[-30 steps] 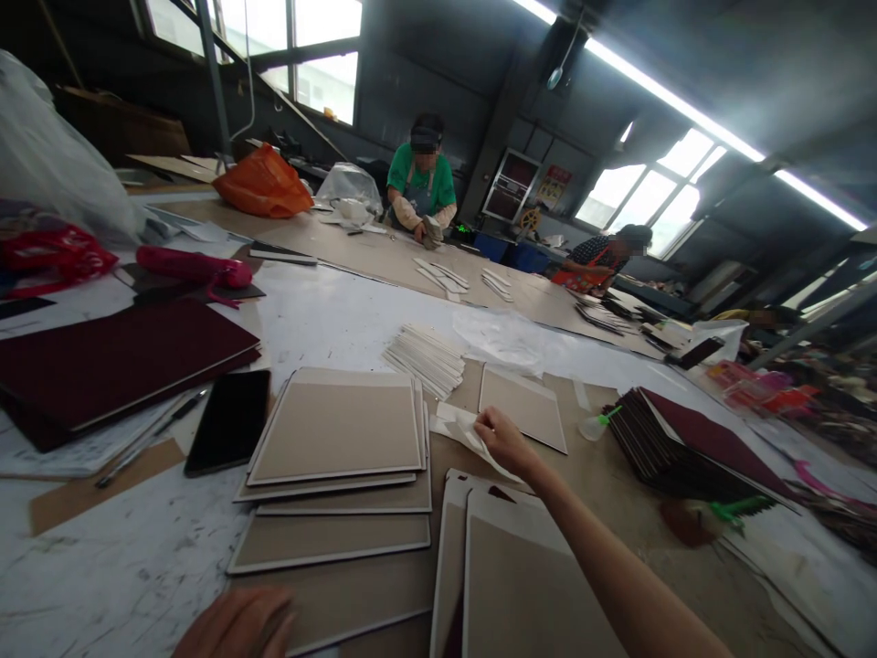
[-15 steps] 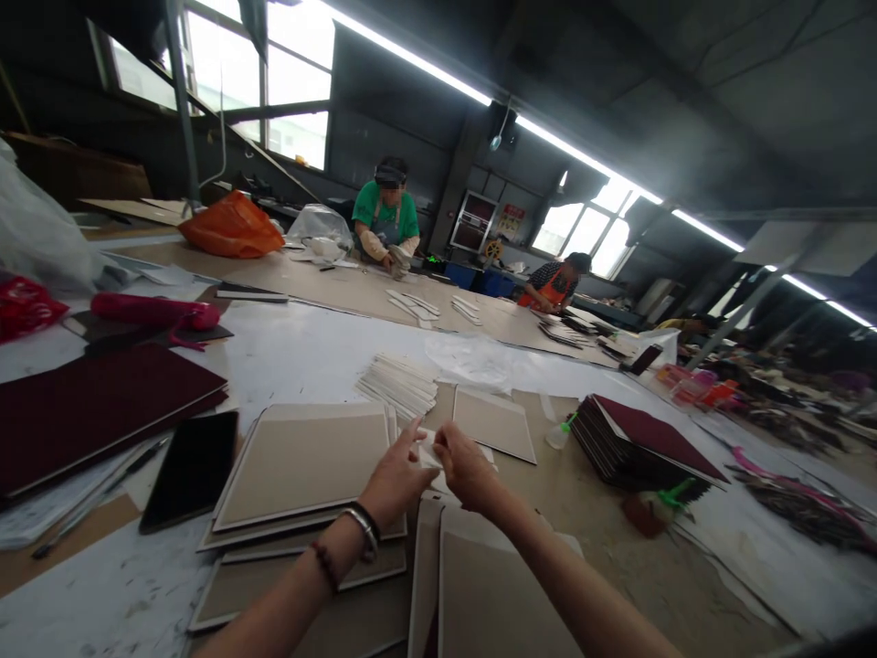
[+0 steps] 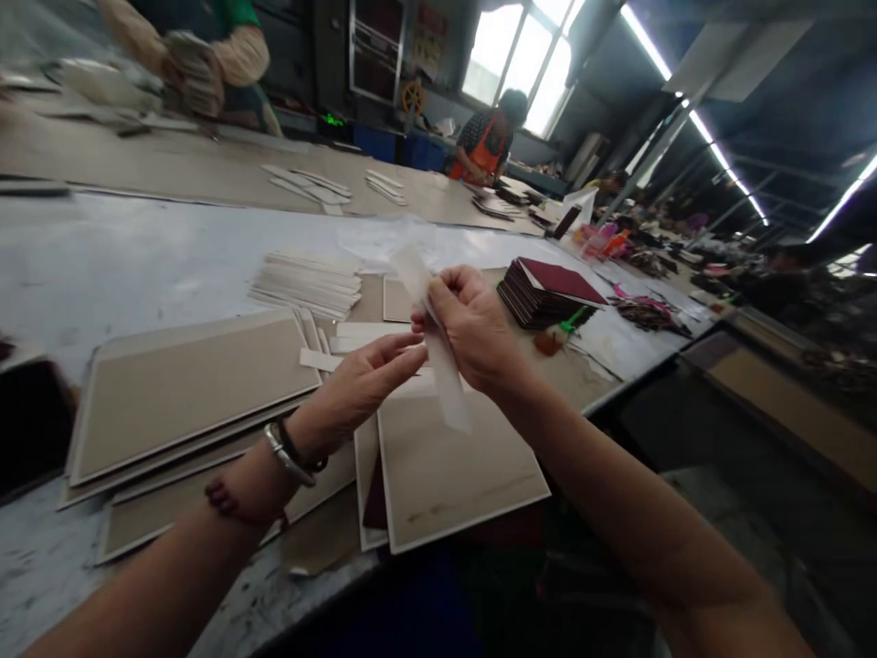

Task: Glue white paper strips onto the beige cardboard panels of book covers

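Note:
My right hand (image 3: 470, 320) pinches a pale, slightly see-through strip (image 3: 449, 402) between thumb and fingers. The strip hangs slantwise, its lower end over a beige panel (image 3: 459, 475) with pale edges. Close by on the left is my left hand (image 3: 374, 379), its fingers stretched toward the strip and holding nothing I can see. Beneath and behind that hand lie several white strips (image 3: 370, 334). A stack of beige panels (image 3: 184, 384) is to its left, and a fanned pile of whitish strips (image 3: 308, 279) lies beyond.
At the right stands a stack of dark red panels (image 3: 554, 279), with a green-nozzled glue bottle (image 3: 552, 340) in front. A dark phone (image 3: 31, 420) lies at the left edge. Across the table, one person (image 3: 483, 142) wears an orange apron; another person's sleeves (image 3: 239, 55) show at upper left.
The view has swung right and down. My right hand has raised the pale strip, which now shows at full length above the panels. My left hand remains close beside it.

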A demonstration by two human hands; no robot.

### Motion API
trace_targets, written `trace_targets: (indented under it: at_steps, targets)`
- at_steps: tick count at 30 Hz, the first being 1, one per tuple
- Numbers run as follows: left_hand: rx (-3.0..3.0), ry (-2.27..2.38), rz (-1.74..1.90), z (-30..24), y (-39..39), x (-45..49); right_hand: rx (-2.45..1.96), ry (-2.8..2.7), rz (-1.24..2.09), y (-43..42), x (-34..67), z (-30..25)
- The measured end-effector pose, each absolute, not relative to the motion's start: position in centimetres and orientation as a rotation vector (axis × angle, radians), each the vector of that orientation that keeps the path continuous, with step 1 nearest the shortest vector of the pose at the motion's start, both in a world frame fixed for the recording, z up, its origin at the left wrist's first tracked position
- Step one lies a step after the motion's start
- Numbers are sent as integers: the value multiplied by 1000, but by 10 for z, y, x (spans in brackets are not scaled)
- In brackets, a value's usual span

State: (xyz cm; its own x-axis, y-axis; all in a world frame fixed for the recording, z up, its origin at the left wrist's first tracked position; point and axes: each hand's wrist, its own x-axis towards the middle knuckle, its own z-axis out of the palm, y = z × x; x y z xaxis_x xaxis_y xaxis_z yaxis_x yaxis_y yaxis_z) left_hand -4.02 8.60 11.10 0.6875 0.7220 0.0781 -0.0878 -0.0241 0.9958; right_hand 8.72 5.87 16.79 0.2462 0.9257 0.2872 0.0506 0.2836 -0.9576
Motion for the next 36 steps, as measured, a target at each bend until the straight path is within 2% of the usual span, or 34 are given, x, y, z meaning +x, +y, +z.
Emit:
trace_targets:
  at_steps: [3, 7, 14, 19, 25, 33, 36]
  targets:
    - [1235, 357, 545, 119, 61, -33, -1021, -1050, 869, 34, 77, 166]
    - [1190, 415, 488, 125, 36, -30, -1034, -1011, 859, 6, 76, 167]
    - [1471, 592, 385, 135, 14, -35, -1132, -1059, 705, -38, 99, 170]
    - [1659, 644, 228, 136, 1, -39, -1237, -1129, 712, -74, 116, 164]
    - [1696, 581, 67, 126, -7, -41, -1523, -1104, 674, -94, 127, 144]
    - [1733, 553, -72, 118, -8, -42, -1351, -1186, 1042, -122, 143, 134]
    - [1714, 553, -102, 117, -7, -42, -1560, -1260, 934, -128, 144, 133]
